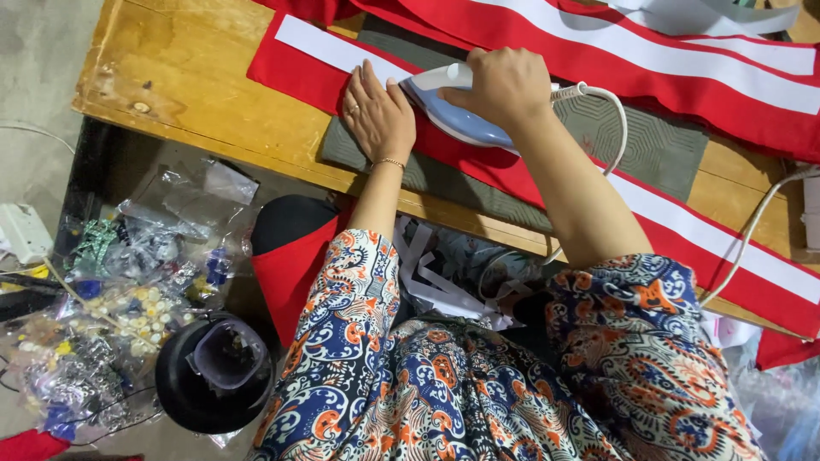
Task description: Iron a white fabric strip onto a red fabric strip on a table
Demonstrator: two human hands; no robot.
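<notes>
My right hand (506, 84) grips the handle of a white and light blue electric iron (457, 119) that rests on a red fabric strip with a white band (325, 53). My left hand (378, 113) lies flat on the red fabric just left of the iron, with a ring and a thin bracelet on it. The fabric lies over a grey pad (649, 145) on a wooden table (188, 81). The iron's white cord (617, 111) curves off to the right.
More red and white striped cloth (683, 60) covers the far side of the table. Clear bags of buttons and beads (120, 290) and a round black container (213, 371) sit on the floor at left. White fabric scraps (436, 273) lie under the table edge.
</notes>
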